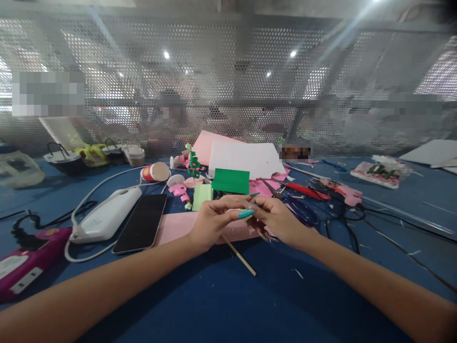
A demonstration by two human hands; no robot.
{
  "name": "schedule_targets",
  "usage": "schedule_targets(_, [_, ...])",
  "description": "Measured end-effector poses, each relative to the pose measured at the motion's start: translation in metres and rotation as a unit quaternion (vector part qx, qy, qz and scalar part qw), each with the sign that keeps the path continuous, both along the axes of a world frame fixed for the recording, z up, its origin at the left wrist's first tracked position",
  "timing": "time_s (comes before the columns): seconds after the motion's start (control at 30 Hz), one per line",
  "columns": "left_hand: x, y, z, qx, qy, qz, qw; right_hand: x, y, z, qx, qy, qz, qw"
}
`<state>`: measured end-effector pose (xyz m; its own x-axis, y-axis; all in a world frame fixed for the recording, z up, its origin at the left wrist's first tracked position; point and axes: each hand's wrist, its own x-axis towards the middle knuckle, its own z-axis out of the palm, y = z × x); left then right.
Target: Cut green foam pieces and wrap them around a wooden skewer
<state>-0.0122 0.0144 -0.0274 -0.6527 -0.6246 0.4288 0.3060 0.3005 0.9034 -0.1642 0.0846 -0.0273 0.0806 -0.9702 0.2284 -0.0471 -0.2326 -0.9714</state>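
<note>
My left hand (216, 221) and my right hand (274, 216) meet at the centre, fingertips pinched together. Between them shows a sliver of pale green, mostly hidden by the fingers, too small to name. Beneath the hands lies a pink paper strip (174, 226). A thin wooden stick (241, 257) slants out below my left hand over the blue table. Just beyond the fingers are a dark green paper piece (231, 181) and a light green paper piece (202, 196). Scissors with blue handles (302, 211) lie close to my right hand.
At left are a black phone (142, 223), a white corded device (107, 214) and a purple power strip (34, 259). White sheets (244, 159), a paper cup (155, 172) and a red-handled cutter (307, 191) lie farther back. Black cables (352, 228) run at right.
</note>
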Motion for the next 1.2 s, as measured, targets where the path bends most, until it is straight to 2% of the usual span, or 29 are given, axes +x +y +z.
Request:
schedule_targets(0.23, [-0.005,-0.01,-0.008,0.105,0.006,-0.082,0.991,-0.011,-0.004,-0.005,0.015,0.033,0.039,0.999])
schedule_targets(0.4, [-0.007,-0.009,-0.008,0.15,-0.023,-0.085,0.985,-0.01,-0.002,0.0,0.051,0.054,0.052,0.996])
schedule_targets(0.5, [-0.008,-0.009,-0.009,0.165,-0.019,-0.083,0.983,-0.01,-0.001,0.001,0.045,0.067,0.053,0.995])
schedule_targets(0.63, [-0.01,-0.008,-0.01,0.16,-0.018,-0.056,0.985,-0.012,-0.004,-0.003,0.019,0.095,0.031,0.995])
schedule_targets(0.73, [-0.009,-0.005,-0.009,0.117,-0.053,-0.027,0.991,-0.015,-0.006,-0.005,0.0,0.109,0.011,0.994])
schedule_targets(0.83, [-0.008,0.0,-0.008,0.1,-0.126,-0.058,0.985,-0.016,-0.006,-0.003,-0.027,0.13,0.001,0.991])
schedule_targets(0.93, [-0.007,0.004,-0.007,0.147,-0.128,-0.088,0.977,-0.015,-0.004,0.0,-0.044,0.153,-0.005,0.987])
schedule_targets(1.07, [-0.007,0.004,-0.008,0.169,-0.121,-0.078,0.975,-0.014,-0.005,-0.001,-0.063,0.153,-0.02,0.986])
schedule_targets(1.2, [-0.008,0.002,-0.01,0.134,-0.15,-0.067,0.977,-0.012,-0.004,-0.004,-0.033,0.156,-0.023,0.987])
